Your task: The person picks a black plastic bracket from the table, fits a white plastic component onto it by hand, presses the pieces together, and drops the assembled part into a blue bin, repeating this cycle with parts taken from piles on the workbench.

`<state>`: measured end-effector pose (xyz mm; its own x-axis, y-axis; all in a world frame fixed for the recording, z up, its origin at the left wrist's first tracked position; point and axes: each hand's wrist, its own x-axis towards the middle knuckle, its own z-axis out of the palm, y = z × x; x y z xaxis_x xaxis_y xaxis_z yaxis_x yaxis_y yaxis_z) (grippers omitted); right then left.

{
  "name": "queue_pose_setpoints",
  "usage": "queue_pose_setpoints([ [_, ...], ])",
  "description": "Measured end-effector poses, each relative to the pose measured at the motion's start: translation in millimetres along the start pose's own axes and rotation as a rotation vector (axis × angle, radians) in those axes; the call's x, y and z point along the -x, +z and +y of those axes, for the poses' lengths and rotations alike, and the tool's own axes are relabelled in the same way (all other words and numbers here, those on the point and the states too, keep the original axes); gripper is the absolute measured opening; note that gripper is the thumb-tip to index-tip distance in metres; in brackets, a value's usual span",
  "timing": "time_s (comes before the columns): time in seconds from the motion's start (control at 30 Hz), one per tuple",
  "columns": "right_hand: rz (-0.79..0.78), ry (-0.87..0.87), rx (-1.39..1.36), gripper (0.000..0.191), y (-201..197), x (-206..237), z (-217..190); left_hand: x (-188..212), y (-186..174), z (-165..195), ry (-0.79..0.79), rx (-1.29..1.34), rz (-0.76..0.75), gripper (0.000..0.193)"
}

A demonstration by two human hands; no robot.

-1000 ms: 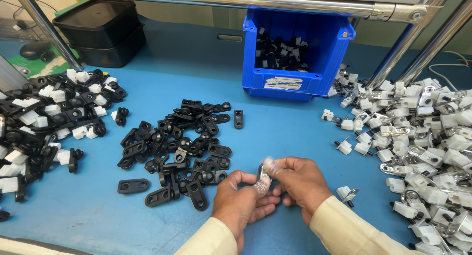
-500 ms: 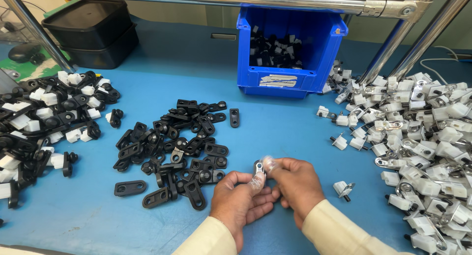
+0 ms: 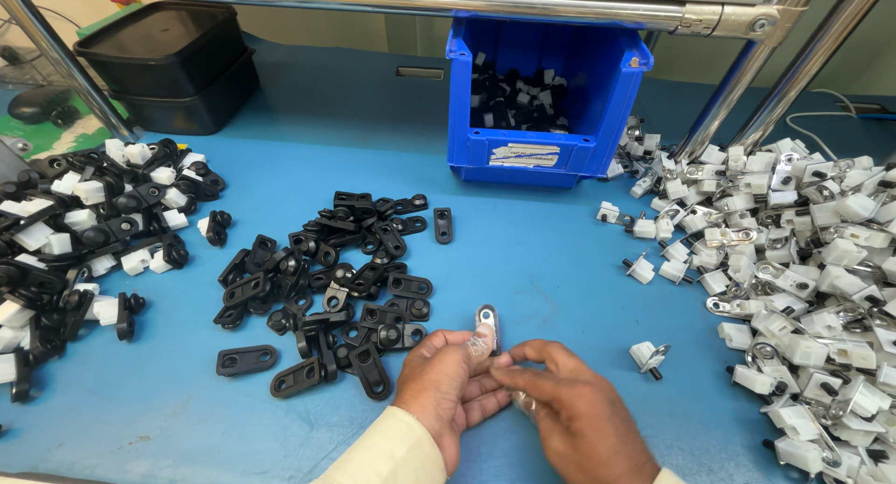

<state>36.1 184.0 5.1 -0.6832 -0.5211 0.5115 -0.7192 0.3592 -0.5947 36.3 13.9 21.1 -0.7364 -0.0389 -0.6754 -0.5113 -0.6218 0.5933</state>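
Both hands are pinched together low at the front: the left hand [image 3: 453, 386] holds a small metal-and-white clip piece [image 3: 485, 323] upright at its fingertips, the right hand [image 3: 579, 414] closed in beside it, fingertips touching. Just past them sits a heap of black plates [image 3: 327, 279], white clips [image 3: 803, 269] piled to the right. Looks like plenty left, though the blue bin [image 3: 546, 92] behind already holds assembled parts, and the mixed pile [image 3: 84, 223] far left seems done too

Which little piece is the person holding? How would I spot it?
Find the blue table, then both hands at its near edge. Between the left hand and right hand sticks up a small metal piece with a hole; it is shiny, unlike the black plastic pieces beside it.
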Motion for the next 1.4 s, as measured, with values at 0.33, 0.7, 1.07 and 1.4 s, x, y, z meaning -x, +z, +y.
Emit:
queue_pose_setpoints([
  [0.33, 0.125, 1.094, -0.646, 0.03, -9, -34, 5, 12, 2, 2, 0.009, -0.07, -0.056, 0.025],
  [0.7, -0.041, 1.213, -0.539, 0.018, -15, -57, 23, 17, 9, -2, 0.039, -0.228, -0.043, 0.023],
  [1.07, 0.1, 0.726, -0.14, 0.031, 17, -5, 15, 7, 4, -6, 0.028, -0.084, -0.062, 0.025],
  [1.4, 0.173, 0.994, -0.547, 0.05, -15, 7, 25, 8, 8, -4, 0.072, -0.267, -0.089, 0.027],
])
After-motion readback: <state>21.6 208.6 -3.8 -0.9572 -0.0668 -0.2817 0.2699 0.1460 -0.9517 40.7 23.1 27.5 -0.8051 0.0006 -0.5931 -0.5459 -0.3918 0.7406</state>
